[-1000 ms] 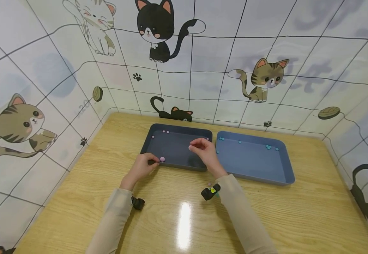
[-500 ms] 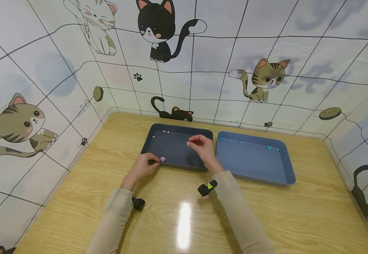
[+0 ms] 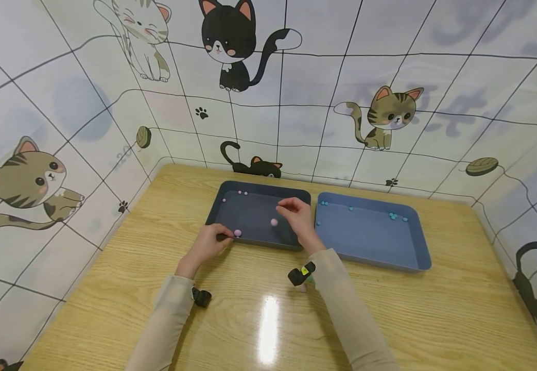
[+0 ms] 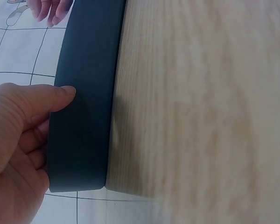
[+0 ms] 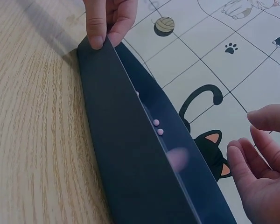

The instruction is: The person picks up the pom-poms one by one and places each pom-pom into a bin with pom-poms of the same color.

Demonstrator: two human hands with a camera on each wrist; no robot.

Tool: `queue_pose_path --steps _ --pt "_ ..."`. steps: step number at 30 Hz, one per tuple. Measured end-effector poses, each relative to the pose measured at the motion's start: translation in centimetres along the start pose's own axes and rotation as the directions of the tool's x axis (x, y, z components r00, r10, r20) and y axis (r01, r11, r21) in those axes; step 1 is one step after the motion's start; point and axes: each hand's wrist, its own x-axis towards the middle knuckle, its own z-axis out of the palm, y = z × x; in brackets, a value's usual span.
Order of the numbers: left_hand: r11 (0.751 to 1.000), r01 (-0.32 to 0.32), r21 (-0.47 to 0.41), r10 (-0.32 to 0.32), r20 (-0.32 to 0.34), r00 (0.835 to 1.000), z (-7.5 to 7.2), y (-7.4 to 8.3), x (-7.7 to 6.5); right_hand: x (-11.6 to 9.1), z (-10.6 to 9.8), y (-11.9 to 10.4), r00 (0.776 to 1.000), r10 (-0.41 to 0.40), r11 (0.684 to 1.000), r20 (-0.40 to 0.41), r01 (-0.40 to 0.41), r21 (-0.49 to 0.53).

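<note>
My left hand (image 3: 208, 242) pinches the near-left rim of a dark grey tray (image 3: 259, 242); in the left wrist view its thumb lies on the tray's outer wall (image 4: 86, 130). Over the tray's right half is my right hand (image 3: 298, 219), its thumb and fingers parted with nothing between them. Below and left of those fingertips is a pink ball (image 3: 274, 222), a blurred pink shape in the right wrist view, above the tray wall. A second pink ball (image 3: 238, 233) sits by the left hand. Small pink beads (image 5: 157, 122) lie along the far side.
Right of the dark tray stands a blue tray (image 3: 370, 237) holding several small teal beads (image 3: 392, 215). A pink piece (image 3: 302, 288) and a teal piece lie on the wooden table (image 3: 231, 319), partly hidden by the right wrist's camera. Cat-print cloth (image 3: 314, 103) rises behind.
The right hand moved slightly left, then let go of the pink ball, which is now apart from and below its fingers. The left hand has stayed on the tray rim.
</note>
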Motion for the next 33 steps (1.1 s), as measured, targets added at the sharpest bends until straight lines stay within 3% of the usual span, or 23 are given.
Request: queue_pose_path --steps 3,12,33 --pt "1.0 0.0 0.002 0.0 -0.002 1.0 0.0 0.0 0.0 0.0 -0.1 0.1 1.0 -0.001 1.0 -0.012 0.001 -0.005" --pt "1.0 0.011 -0.003 -0.011 0.002 1.0 0.0 0.2 0.0 -0.4 -0.7 -0.6 0.994 0.108 0.993 0.005 -0.108 -0.04" --pt "0.999 0.032 -0.014 -0.032 -0.001 0.999 0.0 0.2 0.0 -2.5 -2.6 -0.7 0.997 0.046 0.999 0.063 -0.044 -0.024"
